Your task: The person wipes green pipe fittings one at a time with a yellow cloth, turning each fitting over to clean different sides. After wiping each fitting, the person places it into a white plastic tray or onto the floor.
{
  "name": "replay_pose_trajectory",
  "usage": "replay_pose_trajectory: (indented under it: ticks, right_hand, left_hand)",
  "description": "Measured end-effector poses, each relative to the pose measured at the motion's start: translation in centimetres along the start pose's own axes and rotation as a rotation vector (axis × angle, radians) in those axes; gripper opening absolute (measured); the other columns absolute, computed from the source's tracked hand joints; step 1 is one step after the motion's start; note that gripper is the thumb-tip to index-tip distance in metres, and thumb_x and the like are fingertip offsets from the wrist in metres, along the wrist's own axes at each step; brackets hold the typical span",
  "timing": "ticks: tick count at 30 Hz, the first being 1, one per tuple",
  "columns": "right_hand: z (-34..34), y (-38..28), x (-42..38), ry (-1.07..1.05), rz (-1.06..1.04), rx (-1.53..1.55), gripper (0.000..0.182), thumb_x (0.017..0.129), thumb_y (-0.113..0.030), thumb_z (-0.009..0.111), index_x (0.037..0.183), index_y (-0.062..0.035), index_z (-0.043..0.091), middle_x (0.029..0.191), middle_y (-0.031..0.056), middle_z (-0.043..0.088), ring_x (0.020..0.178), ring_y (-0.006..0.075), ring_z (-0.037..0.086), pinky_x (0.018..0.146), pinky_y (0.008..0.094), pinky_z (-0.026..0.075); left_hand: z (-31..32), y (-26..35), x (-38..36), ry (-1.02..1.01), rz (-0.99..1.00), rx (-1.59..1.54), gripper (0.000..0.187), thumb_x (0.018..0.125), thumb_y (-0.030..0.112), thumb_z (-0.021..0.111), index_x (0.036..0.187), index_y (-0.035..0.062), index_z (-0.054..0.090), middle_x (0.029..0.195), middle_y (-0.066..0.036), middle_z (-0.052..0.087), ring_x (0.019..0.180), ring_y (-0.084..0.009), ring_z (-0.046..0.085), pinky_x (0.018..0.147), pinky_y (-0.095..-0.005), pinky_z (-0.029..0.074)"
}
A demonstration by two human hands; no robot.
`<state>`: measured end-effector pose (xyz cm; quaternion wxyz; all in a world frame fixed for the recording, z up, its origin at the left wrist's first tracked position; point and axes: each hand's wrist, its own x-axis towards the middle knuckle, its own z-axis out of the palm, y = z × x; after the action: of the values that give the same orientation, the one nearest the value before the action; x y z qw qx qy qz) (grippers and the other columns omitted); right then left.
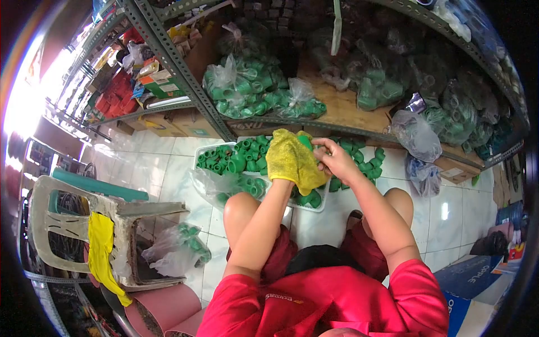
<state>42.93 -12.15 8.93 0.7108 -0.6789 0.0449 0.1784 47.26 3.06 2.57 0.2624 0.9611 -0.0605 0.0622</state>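
Note:
A yellow cloth (pixel 289 157) covers my left hand, so its fingers are hidden; only the wrist shows below the cloth. A green pipe fitting (pixel 305 141) peeks out at the top of the cloth, gripped between my hands. My right hand (pixel 335 160) has its fingers bent against the fitting and the cloth's right edge. Below both hands sits a white tray (pixel 197 159) with many green pipe fittings (pixel 237 163). Part of the tray is hidden behind the cloth and my arms.
Loose green fittings (pixel 368 167) lie on the tiled floor to the right. A clear plastic bag (pixel 210 185) overlaps the tray's left side. Metal shelving (pixel 196 92) with bagged fittings stands ahead. At left is a worn plastic chair (pixel 62 196) with a yellow cloth strip (pixel 101 247).

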Motion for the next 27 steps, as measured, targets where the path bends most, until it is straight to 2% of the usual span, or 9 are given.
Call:
replay_pose_trajectory:
  ticks: [5, 6, 8, 12, 13, 16, 21, 23, 27]
  right_hand:
    - [0.9, 0.8, 0.1, -0.019, -0.235, -0.239, 0.039, 0.084, -0.022, 0.057, 0.118, -0.0084, 0.046, 0.095, -0.0012, 0.051, 0.076, 0.0067, 0.050, 0.058, 0.0208, 0.040]
    - [1.0, 0.9, 0.1, -0.034, -0.179, -0.089, 0.040, 0.084, -0.024, 0.057, 0.118, -0.0080, 0.047, 0.097, -0.0009, 0.051, 0.078, 0.0069, 0.049, 0.061, 0.0211, 0.040]
    - [0.6, 0.3, 0.0, -0.060, -0.101, 0.028, 0.040, 0.085, -0.029, 0.054, 0.118, -0.0065, 0.047, 0.099, 0.0016, 0.053, 0.081, 0.0099, 0.052, 0.068, 0.0232, 0.043]
    - [-1.4, 2.0, 1.5, -0.249, 0.064, 0.550, 0.036, 0.087, -0.039, 0.045, 0.104, -0.0079, 0.052, 0.095, 0.0025, 0.058, 0.074, 0.0109, 0.055, 0.057, 0.0231, 0.040]
    - [-1.3, 1.7, 1.3, -0.316, 0.073, 0.585, 0.039, 0.087, -0.041, 0.043, 0.105, -0.0073, 0.052, 0.095, 0.0024, 0.058, 0.074, 0.0106, 0.055, 0.057, 0.0233, 0.040]
    - [0.4, -0.1, -0.3, -0.291, 0.143, 0.648, 0.043, 0.088, -0.044, 0.036, 0.105, -0.0066, 0.050, 0.092, 0.0028, 0.060, 0.073, 0.0102, 0.057, 0.056, 0.0232, 0.041]
    - [-1.4, 1.9, 1.8, -0.334, 0.144, 0.559, 0.048, 0.086, -0.049, 0.043, 0.108, -0.0068, 0.049, 0.093, 0.0034, 0.057, 0.073, 0.0100, 0.055, 0.058, 0.0217, 0.043]
    - [-1.1, 0.3, 0.6, -0.180, 0.037, 0.366, 0.044, 0.085, -0.044, 0.050, 0.109, -0.0079, 0.048, 0.094, 0.0016, 0.056, 0.076, 0.0099, 0.054, 0.061, 0.0217, 0.043]
    - [-1.6, 1.6, 1.1, -0.279, -0.081, 0.356, 0.035, 0.087, -0.035, 0.050, 0.109, -0.0080, 0.050, 0.106, 0.0001, 0.053, 0.091, 0.0105, 0.051, 0.071, 0.0242, 0.044]
  left_hand:
    - [0.6, -0.6, -0.1, 0.059, -0.332, -1.748, 0.027, 0.074, 0.025, 0.059, 0.094, 0.0066, 0.055, 0.088, -0.008, 0.059, 0.081, -0.0234, 0.056, 0.069, -0.0324, 0.045]
    - [-0.4, -0.1, -0.3, 0.058, -0.331, -1.747, 0.027, 0.074, 0.025, 0.059, 0.094, 0.0066, 0.055, 0.088, -0.008, 0.059, 0.081, -0.0234, 0.056, 0.069, -0.0324, 0.045]
    - [-4.1, 2.2, -1.0, 0.119, 0.296, -0.077, 0.024, 0.081, 0.020, 0.054, 0.101, 0.0070, 0.052, 0.089, -0.006, 0.057, 0.083, -0.0202, 0.055, 0.068, -0.0322, 0.046]
    - [2.5, -1.0, -0.6, -0.296, 0.172, -1.316, 0.024, 0.088, 0.019, 0.047, 0.109, 0.0085, 0.048, 0.095, -0.005, 0.055, 0.085, -0.0184, 0.054, 0.069, -0.0331, 0.049]
    - [-0.5, 1.3, -1.5, -0.516, -0.198, -1.975, 0.025, 0.088, 0.023, 0.048, 0.109, 0.0094, 0.048, 0.095, -0.005, 0.055, 0.085, -0.0173, 0.054, 0.071, -0.0311, 0.048]
    - [3.2, -0.8, -0.5, -0.633, -0.209, -2.078, 0.024, 0.088, 0.023, 0.047, 0.109, 0.0107, 0.048, 0.094, -0.004, 0.055, 0.084, -0.0166, 0.054, 0.069, -0.0303, 0.048]
    - [-2.9, 3.6, -0.4, -0.116, -0.065, -1.325, 0.022, 0.083, 0.025, 0.051, 0.097, 0.0083, 0.054, 0.084, -0.008, 0.057, 0.074, -0.0226, 0.057, 0.062, -0.0339, 0.047]
    - [-3.4, 3.6, -0.7, 0.269, 0.305, -0.257, 0.033, 0.077, 0.022, 0.056, 0.106, 0.0065, 0.053, 0.096, -0.010, 0.056, 0.087, -0.0255, 0.054, 0.075, -0.0359, 0.043]
    - [-6.0, 3.9, -1.3, 0.262, 0.481, -0.008, 0.044, 0.065, 0.020, 0.059, 0.106, 0.0071, 0.054, 0.103, -0.012, 0.054, 0.089, -0.0312, 0.052, 0.076, -0.0382, 0.041]
